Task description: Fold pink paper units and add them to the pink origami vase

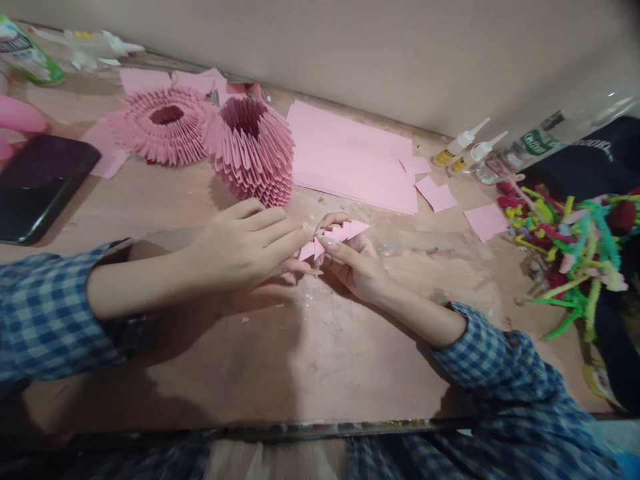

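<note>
Between my two hands, over the middle of the table, is a small chain of folded pink paper pieces [346,231], stepped along one edge and pointed at its right end. My right hand [363,263] pinches it between thumb and fingers. From the other side my left hand [245,250] closes its fingertips at the chain's left end, the thumb below and the fingers stretched over it. Just beyond my left hand stands a ribbed vase-like form of folded pink paper [255,150]. Beside it lies a flatter ring of folded pink paper [163,123].
Pink paper sheets [350,153] lie at the back, with small cut pieces [436,194] to their right. Two glue bottles [460,143], a clear plastic bottle [525,157] and colourful pipe cleaners [575,247] are at the right. A dark phone [47,180] lies left; a glue gun [95,48] lies behind.
</note>
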### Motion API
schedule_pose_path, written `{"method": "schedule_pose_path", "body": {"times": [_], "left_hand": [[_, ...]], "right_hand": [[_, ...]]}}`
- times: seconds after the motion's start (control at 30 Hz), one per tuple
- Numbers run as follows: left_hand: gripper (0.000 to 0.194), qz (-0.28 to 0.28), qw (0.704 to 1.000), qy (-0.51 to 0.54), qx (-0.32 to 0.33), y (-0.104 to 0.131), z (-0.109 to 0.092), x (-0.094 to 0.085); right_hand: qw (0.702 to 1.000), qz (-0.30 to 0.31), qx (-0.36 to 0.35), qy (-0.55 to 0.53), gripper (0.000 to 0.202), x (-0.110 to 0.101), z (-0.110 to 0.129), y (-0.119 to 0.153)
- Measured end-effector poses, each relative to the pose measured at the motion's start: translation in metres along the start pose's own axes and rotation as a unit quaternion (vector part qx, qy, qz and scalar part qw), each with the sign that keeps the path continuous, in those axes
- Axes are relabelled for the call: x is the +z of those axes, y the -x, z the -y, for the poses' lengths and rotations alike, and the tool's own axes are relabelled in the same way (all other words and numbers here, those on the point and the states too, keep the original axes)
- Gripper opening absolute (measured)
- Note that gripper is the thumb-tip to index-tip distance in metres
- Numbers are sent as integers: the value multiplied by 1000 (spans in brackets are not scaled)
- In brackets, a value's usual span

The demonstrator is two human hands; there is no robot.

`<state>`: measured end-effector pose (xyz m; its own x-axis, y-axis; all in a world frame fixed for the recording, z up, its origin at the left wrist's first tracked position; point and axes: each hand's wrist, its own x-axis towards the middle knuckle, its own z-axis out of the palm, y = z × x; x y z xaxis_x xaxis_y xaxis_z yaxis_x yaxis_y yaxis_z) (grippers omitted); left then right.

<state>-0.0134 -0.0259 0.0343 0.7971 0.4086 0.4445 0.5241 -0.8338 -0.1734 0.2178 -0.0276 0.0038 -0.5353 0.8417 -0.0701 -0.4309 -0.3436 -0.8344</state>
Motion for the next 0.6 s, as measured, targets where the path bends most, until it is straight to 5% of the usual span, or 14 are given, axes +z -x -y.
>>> {"method": "schedule_pose_path", "body": {"times": [0.2, 0.3, 0.47, 0.6], "left_hand": [[46, -16, 999, -36, 11, -6, 3, -10], [63, -20, 999, -34, -32, -1, 23, -24], [105, -203, 962, -4, -183, 31, 84, -16], [104, -46, 950, 158, -267, 44, 103, 3]], "right_hand": [[1000, -1, 5, 23, 45, 1, -1, 2], [996, -46, -23, 70, 45, 0, 3, 0], [981, -144, -106, 75, 39, 1, 22, -7], [978, -178, -83, 74, 38, 0, 35, -14]]}}
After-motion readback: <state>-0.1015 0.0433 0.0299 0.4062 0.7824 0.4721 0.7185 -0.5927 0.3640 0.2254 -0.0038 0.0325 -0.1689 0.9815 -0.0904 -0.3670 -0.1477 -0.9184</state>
